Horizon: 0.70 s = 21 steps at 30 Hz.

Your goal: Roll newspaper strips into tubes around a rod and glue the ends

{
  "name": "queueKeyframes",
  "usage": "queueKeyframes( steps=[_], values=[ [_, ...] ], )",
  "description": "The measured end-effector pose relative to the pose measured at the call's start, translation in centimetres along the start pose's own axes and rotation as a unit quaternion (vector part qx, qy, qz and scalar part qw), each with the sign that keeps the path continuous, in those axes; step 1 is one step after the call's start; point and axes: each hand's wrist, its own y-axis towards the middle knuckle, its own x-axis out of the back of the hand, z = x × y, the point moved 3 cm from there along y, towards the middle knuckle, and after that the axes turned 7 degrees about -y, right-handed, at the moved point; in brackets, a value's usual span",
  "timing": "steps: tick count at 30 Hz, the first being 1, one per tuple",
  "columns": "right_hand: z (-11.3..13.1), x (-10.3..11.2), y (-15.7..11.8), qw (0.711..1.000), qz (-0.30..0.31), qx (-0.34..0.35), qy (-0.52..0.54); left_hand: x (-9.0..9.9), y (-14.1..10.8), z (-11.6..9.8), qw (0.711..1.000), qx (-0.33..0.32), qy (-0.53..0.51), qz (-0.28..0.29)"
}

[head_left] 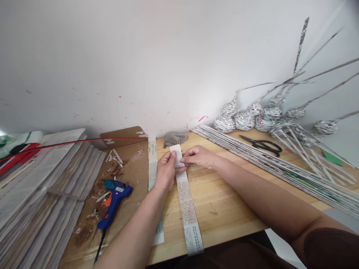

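The wooden table (pixel 224 198) meets a pale wall (pixel 157 63) flecked with pink. Small print runs down the held paper strip (pixel 188 209), too fine to read; it is narrow, whitish and long, lying right of the blue glue gun (pixel 112 205) and reaching the table's near edge. The left hand (pixel 167 168) pinches its far end between thumb and fingers; the right hand (pixel 198 157) has its fingertips closed at that end too. Right of the glue gun, nearer than the held strip, lies another printed strip (pixel 152 157).
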Motion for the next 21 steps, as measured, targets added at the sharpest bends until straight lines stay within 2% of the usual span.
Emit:
queueKeyframes(
  steps=[5,12,21],
  values=[
    [0.27,-0.16,-0.03,0.999,-0.031,0.003,-0.022,0.03,0.04,0.08,1.000,0.001,-0.003,0.005],
    [-0.11,0.64,-0.10,0.998,0.051,-0.033,0.001,0.27,0.25,0.20,0.999,0.031,-0.012,-0.012],
    [0.18,0.22,-0.20,0.999,0.035,-0.028,0.017,0.24,0.22,0.15,1.000,0.021,-0.015,-0.008]
  ],
)
